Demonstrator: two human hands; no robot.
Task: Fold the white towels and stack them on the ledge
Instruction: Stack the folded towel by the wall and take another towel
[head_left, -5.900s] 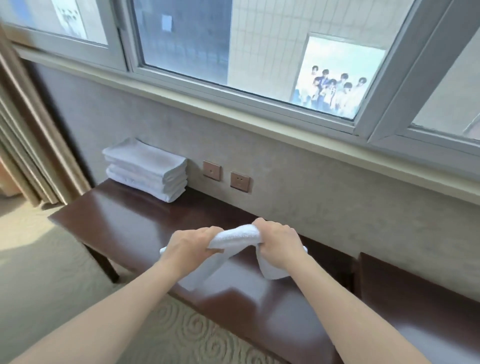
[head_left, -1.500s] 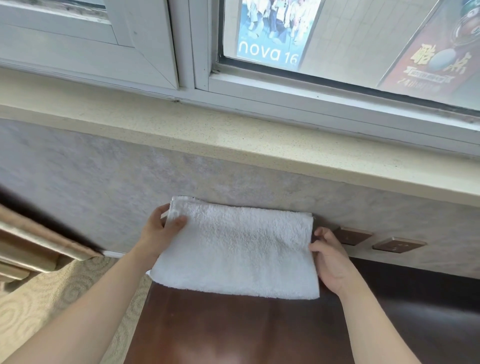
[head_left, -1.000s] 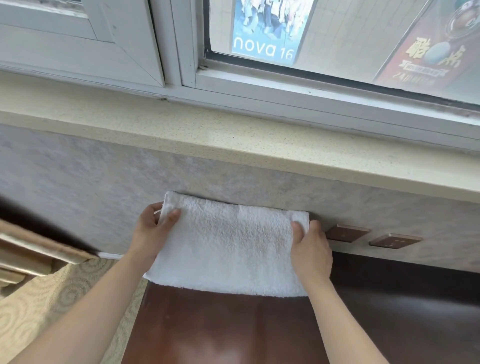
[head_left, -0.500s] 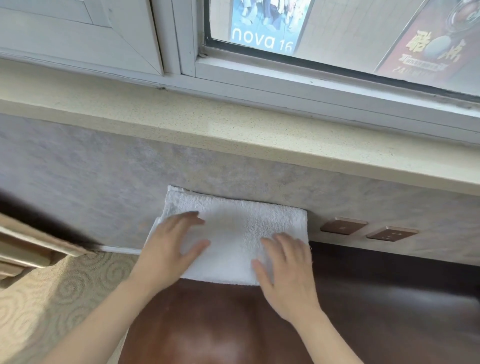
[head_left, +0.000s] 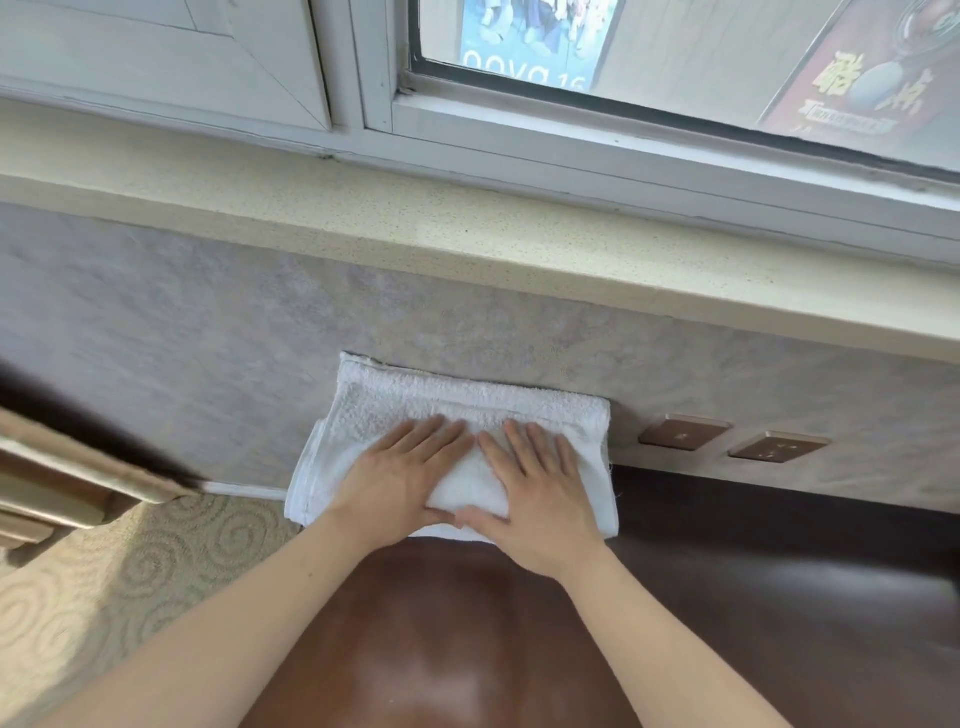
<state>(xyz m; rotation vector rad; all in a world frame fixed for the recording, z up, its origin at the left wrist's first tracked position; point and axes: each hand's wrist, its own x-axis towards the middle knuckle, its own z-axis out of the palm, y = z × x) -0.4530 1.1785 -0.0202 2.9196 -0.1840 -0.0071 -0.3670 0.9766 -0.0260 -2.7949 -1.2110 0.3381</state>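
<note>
Head view: we note the folded white towel (head_left: 467, 410) lying on the dark counter (head_left: 779, 597), its far edge against the wall. Left hand (head_left: 400, 478) and right hand (head_left: 535, 493) lie flat on top of it, side by side, fingers straight and pressing down, thumbs nearly touching. Neither grips anything.

Two bronze rectangular wall sockets (head_left: 683, 436) sit side by side on the grey textured wall (head_left: 208, 332). A beige swirl-patterned carpet (head_left: 130, 571) covers the floor below a cream speckled windowsill (head_left: 467, 228).
</note>
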